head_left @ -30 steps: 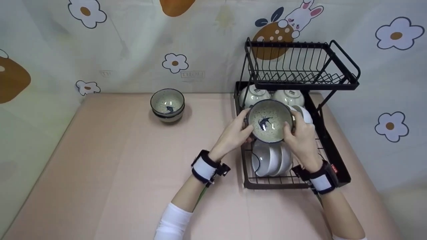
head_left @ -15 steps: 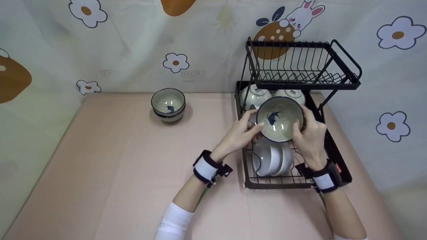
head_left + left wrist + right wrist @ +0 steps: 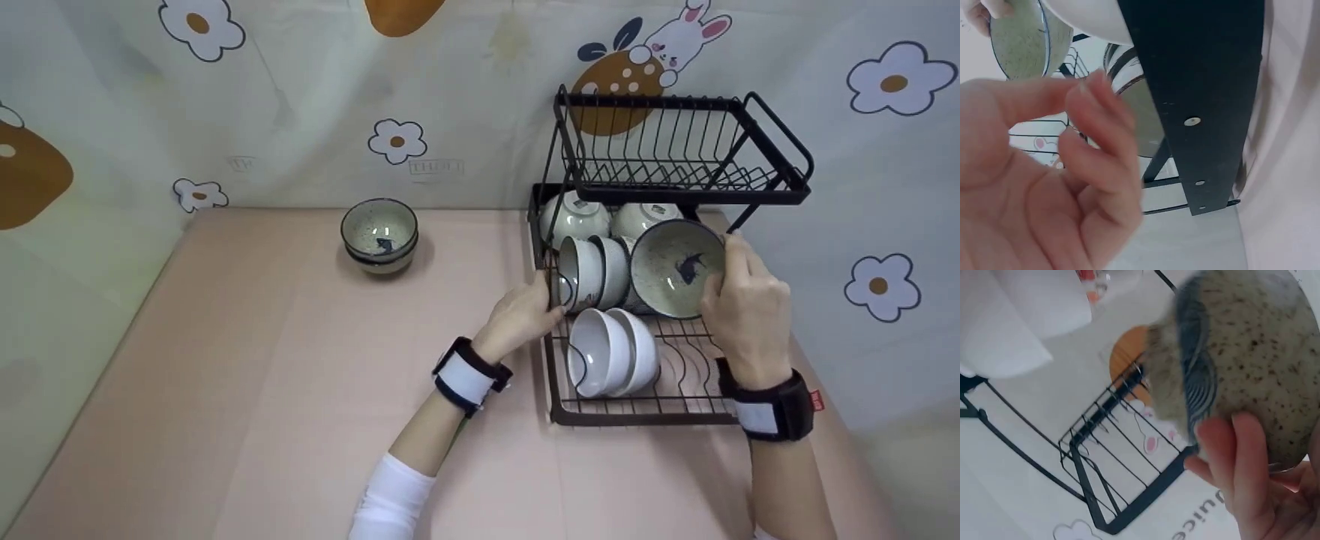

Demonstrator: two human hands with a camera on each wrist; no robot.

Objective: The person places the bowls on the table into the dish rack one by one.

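Note:
My right hand grips a speckled grey-green bowl by its right side, thumb over the rim. The bowl is tilted, its dark fish-like mark facing the head camera; a blue wave pattern shows on its outside in the right wrist view. It is at the right of a row of patterned bowls standing on edge in the black dish rack; whether it rests on the wires cannot be told. My left hand is at the rack's left edge, fingers loosely bent, holding nothing visible.
White bowls stand on edge in the front row. Upturned bowls lie at the back, under the raised upper wire tier. Stacked speckled bowls stand at the table's back left, before a printed cloth.
The bowl has moved right, from above the rack's middle to the right end of the patterned row. My left hand has left the bowl and drawn back to the rack's left edge.

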